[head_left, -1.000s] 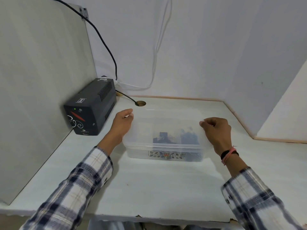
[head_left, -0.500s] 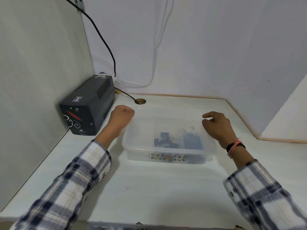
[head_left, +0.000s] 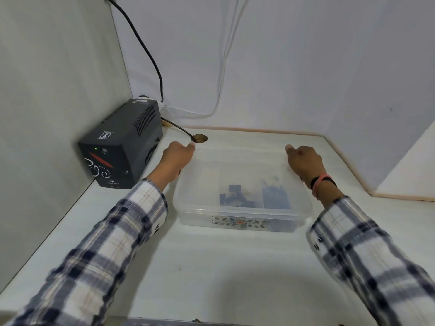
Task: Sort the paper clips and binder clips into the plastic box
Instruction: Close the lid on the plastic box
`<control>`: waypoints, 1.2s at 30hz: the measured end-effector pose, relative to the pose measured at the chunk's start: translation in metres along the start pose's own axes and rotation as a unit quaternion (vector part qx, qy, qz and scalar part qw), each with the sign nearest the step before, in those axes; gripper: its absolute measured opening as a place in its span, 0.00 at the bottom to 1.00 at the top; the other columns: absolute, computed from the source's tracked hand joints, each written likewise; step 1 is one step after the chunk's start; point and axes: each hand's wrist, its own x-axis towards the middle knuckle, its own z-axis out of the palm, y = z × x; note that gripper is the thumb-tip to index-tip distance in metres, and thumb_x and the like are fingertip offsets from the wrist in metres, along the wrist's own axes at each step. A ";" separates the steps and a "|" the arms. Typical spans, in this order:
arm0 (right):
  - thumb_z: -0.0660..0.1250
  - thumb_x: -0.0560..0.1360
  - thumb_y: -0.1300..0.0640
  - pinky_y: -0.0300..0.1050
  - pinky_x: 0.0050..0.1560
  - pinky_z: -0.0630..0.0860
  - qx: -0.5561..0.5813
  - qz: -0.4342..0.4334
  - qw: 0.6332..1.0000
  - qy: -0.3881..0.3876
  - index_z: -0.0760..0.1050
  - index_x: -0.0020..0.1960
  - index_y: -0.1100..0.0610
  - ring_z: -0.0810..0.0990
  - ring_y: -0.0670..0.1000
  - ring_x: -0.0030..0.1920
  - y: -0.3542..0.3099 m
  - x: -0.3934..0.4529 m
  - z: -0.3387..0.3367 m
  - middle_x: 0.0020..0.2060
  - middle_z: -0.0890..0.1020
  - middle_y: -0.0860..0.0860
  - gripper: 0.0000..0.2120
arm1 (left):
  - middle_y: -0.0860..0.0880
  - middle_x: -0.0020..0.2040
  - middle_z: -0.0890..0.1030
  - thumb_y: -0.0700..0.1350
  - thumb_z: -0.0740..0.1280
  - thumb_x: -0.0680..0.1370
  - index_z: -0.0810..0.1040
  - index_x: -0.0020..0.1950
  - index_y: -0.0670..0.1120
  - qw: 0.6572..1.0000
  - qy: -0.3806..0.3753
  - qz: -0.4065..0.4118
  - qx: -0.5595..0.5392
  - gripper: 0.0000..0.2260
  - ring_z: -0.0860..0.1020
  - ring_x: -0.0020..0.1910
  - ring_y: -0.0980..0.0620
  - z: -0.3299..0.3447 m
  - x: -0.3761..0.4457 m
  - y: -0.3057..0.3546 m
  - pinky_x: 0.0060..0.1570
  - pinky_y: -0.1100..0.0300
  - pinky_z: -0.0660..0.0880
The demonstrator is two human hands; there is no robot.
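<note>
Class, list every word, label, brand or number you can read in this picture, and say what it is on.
Nothing can be read.
Black power unit: top label and small white print low on its front, both too blurred.
Plastic box: only a floral band, no words seen.

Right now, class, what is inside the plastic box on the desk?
Through the cloudy lid of the plastic box, dark binder clips show in two compartments. Paper clips cannot be made out; the lid blurs the contents.
</note>
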 end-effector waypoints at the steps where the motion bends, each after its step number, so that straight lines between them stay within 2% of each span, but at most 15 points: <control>1: 0.58 0.82 0.46 0.45 0.42 0.68 -0.006 0.019 1.000 -0.009 0.69 0.35 0.58 0.75 0.58 0.42 0.000 0.005 0.003 0.36 0.75 0.55 0.21 | 0.44 0.61 0.79 0.60 0.60 0.81 0.74 0.66 0.39 1.000 -0.003 -0.010 -0.005 0.26 0.78 0.55 0.43 0.002 0.005 -0.001 0.47 0.54 0.74; 3: 0.58 0.83 0.48 0.45 0.36 0.65 -0.010 0.034 0.999 -0.027 0.67 0.34 0.56 0.74 0.57 0.42 0.003 0.013 0.010 0.37 0.75 0.56 0.20 | 0.43 0.71 0.73 0.60 0.59 0.82 0.65 0.77 0.40 0.999 -0.011 -0.030 -0.013 0.31 0.74 0.66 0.41 0.007 0.008 -0.002 0.56 0.53 0.71; 5: 0.55 0.84 0.51 0.45 0.37 0.65 -0.033 0.023 0.998 -0.048 0.71 0.39 0.59 0.74 0.58 0.44 0.002 0.014 0.014 0.39 0.76 0.57 0.19 | 0.42 0.73 0.70 0.59 0.58 0.83 0.61 0.79 0.40 0.999 -0.007 -0.031 -0.002 0.31 0.72 0.69 0.40 0.012 0.009 -0.003 0.57 0.54 0.68; 8: 0.52 0.85 0.56 0.44 0.49 0.66 -0.069 0.007 0.995 -0.066 0.75 0.58 0.66 0.76 0.63 0.56 -0.003 0.008 0.015 0.53 0.77 0.64 0.17 | 0.42 0.72 0.72 0.59 0.57 0.84 0.64 0.77 0.40 1.000 0.003 -0.015 0.025 0.29 0.74 0.66 0.41 0.013 0.008 -0.004 0.55 0.54 0.68; 11: 0.53 0.85 0.50 0.47 0.50 0.68 -0.059 0.001 0.997 -0.051 0.74 0.52 0.63 0.78 0.64 0.57 -0.002 0.002 0.010 0.51 0.78 0.64 0.18 | 0.41 0.69 0.75 0.61 0.60 0.82 0.68 0.75 0.39 1.000 -0.003 -0.008 0.019 0.31 0.76 0.61 0.42 0.006 -0.003 -0.003 0.53 0.54 0.72; 16: 0.51 0.84 0.45 0.47 0.49 0.67 -0.100 -0.009 0.993 -0.057 0.74 0.56 0.64 0.75 0.61 0.50 0.003 -0.022 -0.004 0.57 0.79 0.65 0.23 | 0.36 0.67 0.77 0.65 0.54 0.81 0.73 0.70 0.37 0.992 0.015 0.014 0.125 0.34 0.79 0.61 0.38 -0.009 -0.029 -0.007 0.36 0.56 0.71; 19: 0.50 0.85 0.46 0.50 0.53 0.70 -0.136 -0.010 0.988 -0.071 0.72 0.65 0.66 0.77 0.64 0.56 0.012 -0.044 -0.009 0.61 0.78 0.65 0.25 | 0.38 0.66 0.77 0.63 0.50 0.83 0.71 0.71 0.38 0.981 0.020 0.034 0.191 0.32 0.78 0.59 0.39 -0.010 -0.053 -0.016 0.45 0.51 0.74; 21: 0.49 0.85 0.47 0.51 0.55 0.70 -0.145 -0.004 0.986 -0.078 0.70 0.68 0.66 0.77 0.65 0.60 0.019 -0.057 -0.007 0.63 0.77 0.66 0.25 | 0.38 0.69 0.75 0.59 0.49 0.85 0.68 0.74 0.38 0.979 0.011 0.035 0.198 0.28 0.75 0.63 0.39 -0.005 -0.068 -0.024 0.53 0.51 0.72; 23: 0.49 0.85 0.47 0.49 0.53 0.70 -0.124 -0.001 0.990 -0.071 0.71 0.66 0.66 0.77 0.64 0.56 0.025 -0.063 -0.004 0.62 0.77 0.65 0.25 | 0.38 0.68 0.75 0.57 0.49 0.86 0.69 0.71 0.38 0.983 0.016 0.041 0.177 0.26 0.75 0.64 0.38 0.000 -0.077 -0.033 0.58 0.49 0.71; 27: 0.50 0.85 0.49 0.48 0.50 0.67 -0.081 0.001 0.996 -0.046 0.71 0.54 0.64 0.75 0.61 0.49 0.031 -0.066 0.001 0.57 0.79 0.65 0.20 | 0.38 0.62 0.77 0.56 0.50 0.86 0.73 0.64 0.37 0.988 0.042 0.045 0.139 0.25 0.77 0.58 0.39 0.003 -0.081 -0.036 0.51 0.51 0.70; 29: 0.50 0.85 0.48 0.49 0.50 0.68 -0.092 -0.001 0.995 -0.042 0.71 0.54 0.64 0.76 0.62 0.50 0.030 -0.066 0.001 0.57 0.79 0.65 0.20 | 0.37 0.63 0.77 0.55 0.50 0.86 0.72 0.65 0.37 0.985 0.044 0.044 0.159 0.24 0.77 0.59 0.38 0.002 -0.085 -0.033 0.51 0.51 0.70; 31: 0.51 0.85 0.47 0.52 0.54 0.72 -0.127 -0.009 0.991 -0.042 0.70 0.62 0.65 0.77 0.65 0.56 0.026 -0.068 -0.001 0.60 0.78 0.66 0.22 | 0.36 0.64 0.76 0.53 0.52 0.86 0.69 0.69 0.37 0.960 0.076 0.091 0.255 0.22 0.75 0.62 0.36 0.000 -0.090 -0.028 0.51 0.48 0.71; 33: 0.51 0.84 0.45 0.59 0.62 0.71 -0.200 -0.067 0.977 -0.042 0.63 0.73 0.63 0.72 0.68 0.66 0.021 -0.074 -0.002 0.68 0.73 0.67 0.26 | 0.35 0.67 0.74 0.51 0.55 0.86 0.65 0.75 0.37 0.910 0.122 0.193 0.346 0.23 0.72 0.66 0.35 0.002 -0.100 -0.022 0.55 0.45 0.73; 34: 0.51 0.84 0.43 0.63 0.67 0.67 -0.234 -0.109 0.965 -0.052 0.59 0.77 0.60 0.66 0.67 0.73 0.017 -0.078 -0.001 0.74 0.67 0.64 0.28 | 0.36 0.71 0.72 0.52 0.55 0.85 0.64 0.77 0.37 0.885 0.129 0.255 0.367 0.25 0.70 0.70 0.36 0.004 -0.103 -0.018 0.61 0.44 0.72; 36: 0.47 0.84 0.38 0.66 0.75 0.54 -0.294 -0.175 0.934 -0.104 0.51 0.82 0.53 0.52 0.59 0.81 0.012 -0.083 0.001 0.82 0.53 0.54 0.32 | 0.37 0.78 0.65 0.56 0.53 0.85 0.62 0.79 0.39 0.881 0.055 0.287 0.371 0.28 0.62 0.78 0.38 0.012 -0.107 -0.011 0.74 0.43 0.63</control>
